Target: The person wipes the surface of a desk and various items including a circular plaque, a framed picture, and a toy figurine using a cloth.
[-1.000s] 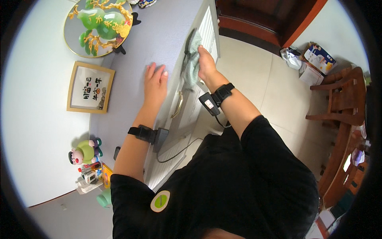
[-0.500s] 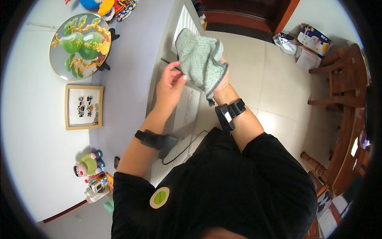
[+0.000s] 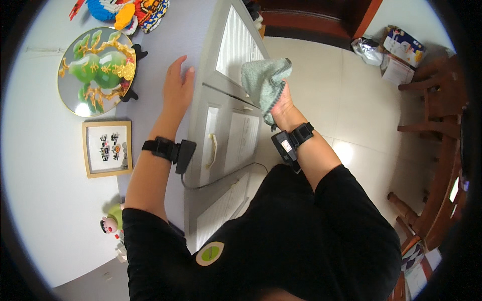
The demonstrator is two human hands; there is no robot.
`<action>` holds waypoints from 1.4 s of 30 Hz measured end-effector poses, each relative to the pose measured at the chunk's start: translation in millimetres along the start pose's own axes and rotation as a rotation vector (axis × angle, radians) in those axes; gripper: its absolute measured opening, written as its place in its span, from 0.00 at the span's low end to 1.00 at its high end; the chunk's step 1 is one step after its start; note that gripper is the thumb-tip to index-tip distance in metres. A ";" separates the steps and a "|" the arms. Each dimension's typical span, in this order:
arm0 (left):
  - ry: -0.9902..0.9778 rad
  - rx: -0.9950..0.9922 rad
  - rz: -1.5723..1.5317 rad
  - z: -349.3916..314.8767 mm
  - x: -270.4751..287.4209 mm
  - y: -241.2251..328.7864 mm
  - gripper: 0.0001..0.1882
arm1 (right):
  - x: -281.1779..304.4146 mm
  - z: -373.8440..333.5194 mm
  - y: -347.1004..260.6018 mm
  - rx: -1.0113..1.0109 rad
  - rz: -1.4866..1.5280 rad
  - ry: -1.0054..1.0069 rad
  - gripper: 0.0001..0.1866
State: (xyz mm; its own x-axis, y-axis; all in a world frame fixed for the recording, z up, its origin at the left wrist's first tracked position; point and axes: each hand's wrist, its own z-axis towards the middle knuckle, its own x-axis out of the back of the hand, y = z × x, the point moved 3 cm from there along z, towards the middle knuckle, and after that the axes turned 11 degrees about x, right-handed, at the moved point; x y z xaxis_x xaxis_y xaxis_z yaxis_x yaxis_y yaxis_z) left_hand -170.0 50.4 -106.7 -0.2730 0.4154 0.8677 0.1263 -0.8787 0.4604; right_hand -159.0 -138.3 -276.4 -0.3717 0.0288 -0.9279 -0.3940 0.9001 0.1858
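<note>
A pale green cleaning cloth (image 3: 263,83) with a dark stitched edge hangs over the fingers of my right hand (image 3: 282,108). That hand holds it in the air in front of the cabinet doors; most of its fingers are hidden behind the fabric. My left hand (image 3: 177,86) is over the grey cabinet top (image 3: 168,37), holding nothing, with thumb and fingers apart. Nearest to it, on the left, stands a round decorative plate (image 3: 95,100) with a green gourd and gold branches. Both wrists wear black straps with small devices.
Below the plate, a wood-framed picture (image 3: 129,150) stands on the cabinet top, and a toy figure (image 3: 114,216) is farther down. Colourful brick-built models (image 3: 131,15) are at the far end. Wooden chairs (image 3: 437,100) and boxes (image 3: 401,47) stand across the tiled floor.
My left hand has let go of the cloth's edge and moved left over the cabinet top. The cloth, still in my right hand, has shifted slightly right and down, and its folds have changed.
</note>
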 end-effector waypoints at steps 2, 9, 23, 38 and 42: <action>0.006 -0.072 0.093 31.6 -11.5 -1.8 0.21 | -13.9 4.5 6.8 0.061 -0.197 0.107 0.21; -0.015 -0.190 0.352 80.0 -30.9 0.0 0.25 | -27.1 12.0 104.9 0.557 -1.350 -0.489 0.22; -0.132 -0.001 0.447 112.0 -31.5 34.2 0.27 | -68.4 192.1 60.4 1.543 -1.896 -0.475 0.06; -0.110 0.173 0.509 117.9 -45.9 55.6 0.35 | -15.8 103.4 94.9 0.725 -1.723 -0.511 0.14; -0.107 0.159 0.474 122.2 -44.6 59.6 0.33 | -33.5 142.8 71.8 0.623 -1.553 -0.469 0.10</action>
State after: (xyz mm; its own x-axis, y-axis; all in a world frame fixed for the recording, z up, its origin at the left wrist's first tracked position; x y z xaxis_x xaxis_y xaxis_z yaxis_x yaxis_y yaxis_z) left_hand -33.8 8.3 -95.0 -0.0523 0.0085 0.9986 0.3585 -0.9331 0.0267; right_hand -54.8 -12.6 -278.2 0.3076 -0.9419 -0.1347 0.2801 0.2249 -0.9333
